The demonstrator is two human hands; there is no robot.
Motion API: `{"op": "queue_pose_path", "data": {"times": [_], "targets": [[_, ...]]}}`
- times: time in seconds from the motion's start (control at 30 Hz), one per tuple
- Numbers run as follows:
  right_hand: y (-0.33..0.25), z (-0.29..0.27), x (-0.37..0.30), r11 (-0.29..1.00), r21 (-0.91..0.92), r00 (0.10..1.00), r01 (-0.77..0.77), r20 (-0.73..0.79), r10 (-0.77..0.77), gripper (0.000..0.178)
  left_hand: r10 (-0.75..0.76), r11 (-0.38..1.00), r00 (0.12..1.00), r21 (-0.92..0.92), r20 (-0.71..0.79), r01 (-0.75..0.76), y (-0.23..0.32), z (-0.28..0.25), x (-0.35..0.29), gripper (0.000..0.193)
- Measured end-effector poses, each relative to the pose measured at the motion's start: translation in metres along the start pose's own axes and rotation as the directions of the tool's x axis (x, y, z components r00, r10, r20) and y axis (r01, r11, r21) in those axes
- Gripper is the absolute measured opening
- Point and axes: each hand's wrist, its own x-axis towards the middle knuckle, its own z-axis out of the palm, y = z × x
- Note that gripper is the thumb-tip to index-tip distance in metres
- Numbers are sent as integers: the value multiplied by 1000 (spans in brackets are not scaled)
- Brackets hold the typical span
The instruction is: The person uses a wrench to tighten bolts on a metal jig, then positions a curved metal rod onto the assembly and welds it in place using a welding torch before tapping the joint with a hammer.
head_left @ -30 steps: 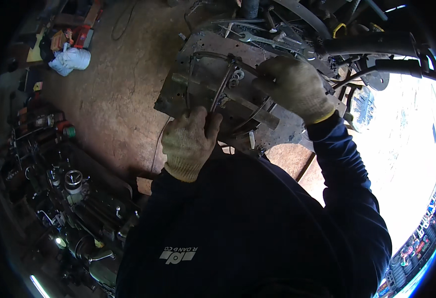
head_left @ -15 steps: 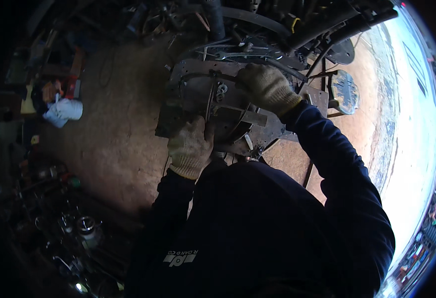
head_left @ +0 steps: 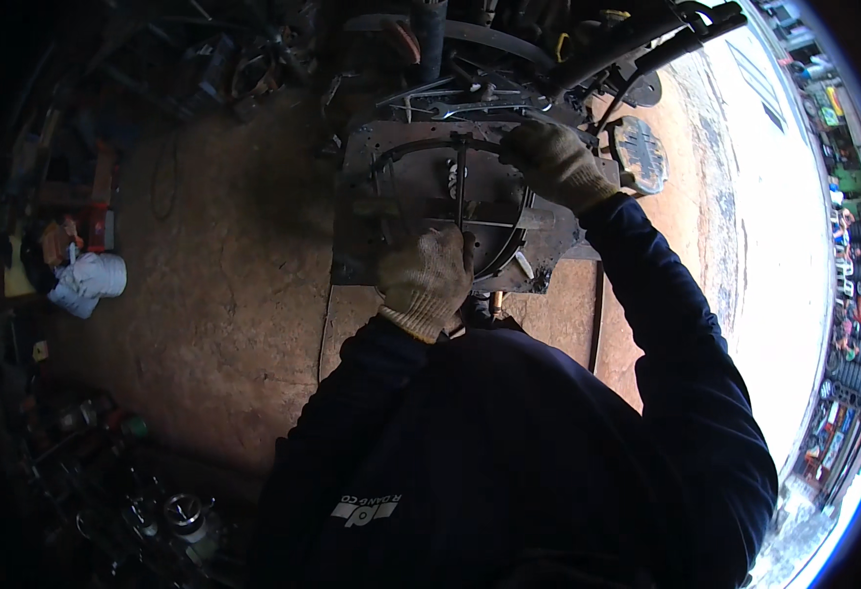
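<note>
- Navy cloth of the jacket (head_left: 548, 442) fills the bottom of my view, both sleeves stretching ahead to knitted work gloves.
- On my left hand (head_left: 426, 275) the fingers are curled around the near side of a dark metal ring (head_left: 416, 145), its thumb beside the lower end of a rod (head_left: 461, 182) that spans the ring.
- My right hand (head_left: 553, 162) is bent tight around the ring's far right edge; its fingertips are hidden from me.
- The ring lies over a dark, scuffed metal plate (head_left: 354, 268) pierced with small holes, its edges worn.
- On that surface I also see a flat bar (head_left: 538, 219) crossing the ring, small round washers (head_left: 453, 179) just left of the rod, and a pale sliver (head_left: 524, 264) near the right corner.
- Beyond the plate's far edge, a wrench (head_left: 445, 111) lies among jumbled metal, with a dark upright tube (head_left: 430, 44) behind it.
- Stained brown floor (head_left: 234, 314) spreads left, with dim machinery (head_left: 183, 510) at lower left and a white bundle (head_left: 92, 280) farther out.
- To the right, a worn blue-grey pad (head_left: 642, 157) stands near the plate; past it glares bright ground (head_left: 735, 245), then crowded shelving (head_left: 858, 373) bent along the rim.
</note>
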Motion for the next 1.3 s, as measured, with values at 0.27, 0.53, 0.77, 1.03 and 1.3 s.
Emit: {"op": "queue_pose_path", "data": {"times": [0.27,0.53,0.77,1.03,1.3], "targets": [[-18,-25,-13,632,539,759,-557,22,650,32,-19,999,997,-28,73,21,-2,-23,10,24],[61,-17,-47,779,236,780,-580,-115,615,47,28,999,999,38,-15,-28,7,-25,20,24],[105,-9,81,906,-103,911,-411,-1,413,51,-186,968,980,158,-64,194,31,-22,16,21],[176,71,148,931,-310,962,-194,127,243,40,-423,836,904,358,-61,415,64,-18,9,20],[174,65,139,971,-196,973,-138,155,170,33,-630,745,776,305,28,593,77,-20,18,31]]}}
